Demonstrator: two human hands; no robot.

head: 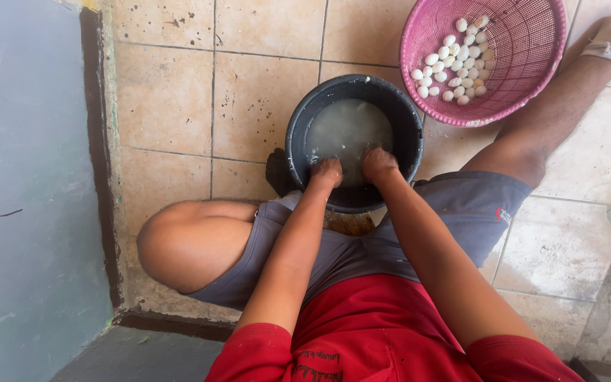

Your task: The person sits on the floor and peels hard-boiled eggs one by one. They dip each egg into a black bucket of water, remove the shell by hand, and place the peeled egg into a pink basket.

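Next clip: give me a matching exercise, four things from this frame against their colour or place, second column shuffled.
Things:
1. bucket
2. basket
3. small round items
4. both hands, left hand and right hand

Descriptions:
A. pink, on the tiles at upper right
B. white, heaped in the basket
C. dipped in cloudy water
D. dark, round, between the knees

Pairs: 1-D, 2-A, 3-B, 4-C

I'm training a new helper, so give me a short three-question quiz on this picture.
1. True or false: both hands are in the dark bucket of cloudy water.
2. What colour is the basket holding the small white eggs?
3. Where does the basket lie from the bucket: A nearer the person, B beyond it to the right, C left?

Key: 1 true: left hand, right hand. 2 pink. 3 B.
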